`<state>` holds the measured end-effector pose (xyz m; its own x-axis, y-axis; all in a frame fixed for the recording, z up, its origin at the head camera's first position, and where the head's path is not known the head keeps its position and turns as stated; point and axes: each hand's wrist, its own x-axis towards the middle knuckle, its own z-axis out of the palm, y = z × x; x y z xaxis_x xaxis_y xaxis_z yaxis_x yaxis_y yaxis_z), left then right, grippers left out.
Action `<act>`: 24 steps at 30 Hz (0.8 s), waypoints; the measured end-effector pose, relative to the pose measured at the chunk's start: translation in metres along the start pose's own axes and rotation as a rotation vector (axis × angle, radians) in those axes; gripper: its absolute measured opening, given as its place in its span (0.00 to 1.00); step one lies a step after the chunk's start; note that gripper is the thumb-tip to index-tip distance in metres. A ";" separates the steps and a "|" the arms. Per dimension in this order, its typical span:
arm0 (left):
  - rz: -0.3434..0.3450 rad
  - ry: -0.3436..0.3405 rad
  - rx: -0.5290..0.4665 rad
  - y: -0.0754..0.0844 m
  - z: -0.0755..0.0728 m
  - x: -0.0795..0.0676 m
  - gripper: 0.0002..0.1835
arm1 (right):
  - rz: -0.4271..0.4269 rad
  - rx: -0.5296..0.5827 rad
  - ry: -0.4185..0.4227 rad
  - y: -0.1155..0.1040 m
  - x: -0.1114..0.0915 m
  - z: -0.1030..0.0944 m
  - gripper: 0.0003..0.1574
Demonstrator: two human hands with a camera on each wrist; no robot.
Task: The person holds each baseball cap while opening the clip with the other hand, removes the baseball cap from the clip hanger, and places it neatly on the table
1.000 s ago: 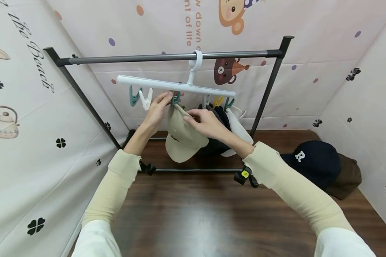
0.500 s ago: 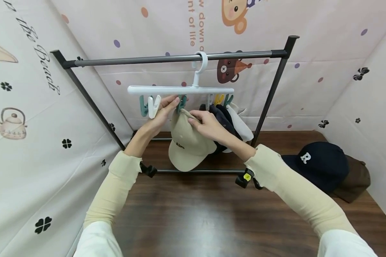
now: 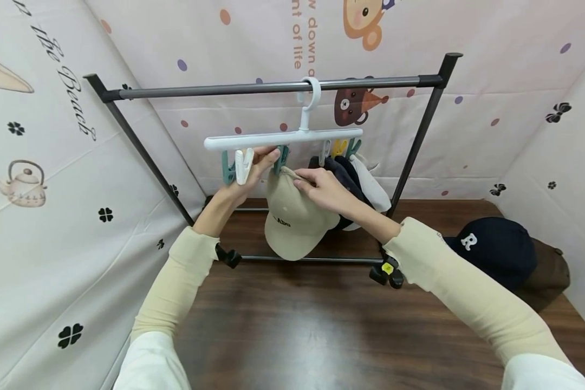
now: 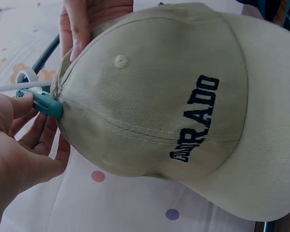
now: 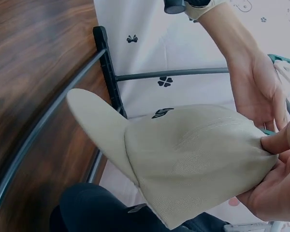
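Head view now, and you've got the beige baseball cap (image 3: 294, 216) hanging visor-down under the white hanger (image 3: 283, 140), with its back edge up at the green clip (image 3: 281, 157). Your right grip (image 3: 322, 189) is pinched on that edge, thumb and fingers together on the cloth, presumably to bunch it and keep it still. Your left grip (image 4: 21, 162) is clamped on the clip itself, likely to steer it onto the fabric; from the left wrist its tip meets the edge, but whether it bites can't be told. Over to the right, dark caps (image 3: 343, 176) and a white cap (image 3: 372, 187) hang bunched together, which probably leaves you room on this side, where a white clip (image 3: 244, 165) dangles free. What's different from half a second ago? The hanger ran almost level then; now its left end dips below the right, quite possibly from your pull. Both grips stay on the same spots, no letting go!
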<state>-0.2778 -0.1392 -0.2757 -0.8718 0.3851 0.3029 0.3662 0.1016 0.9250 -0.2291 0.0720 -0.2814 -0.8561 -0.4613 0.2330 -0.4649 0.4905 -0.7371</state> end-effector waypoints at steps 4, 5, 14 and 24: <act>-0.020 0.042 -0.051 -0.002 0.002 -0.001 0.24 | 0.002 -0.029 -0.017 -0.001 -0.004 -0.003 0.22; -0.021 0.056 -0.067 -0.003 0.002 0.000 0.23 | 0.007 -0.036 -0.023 -0.001 -0.005 -0.003 0.22; -0.039 0.114 -0.086 -0.007 -0.003 0.004 0.22 | 0.002 -0.091 -0.106 0.003 -0.019 -0.005 0.18; -0.098 0.054 -0.009 -0.009 -0.007 0.000 0.27 | 0.033 -0.073 -0.169 0.020 -0.042 -0.019 0.19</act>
<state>-0.2834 -0.1466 -0.2826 -0.9198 0.3234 0.2224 0.2756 0.1285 0.9526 -0.2068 0.1151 -0.2940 -0.8241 -0.5583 0.0952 -0.4574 0.5570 -0.6931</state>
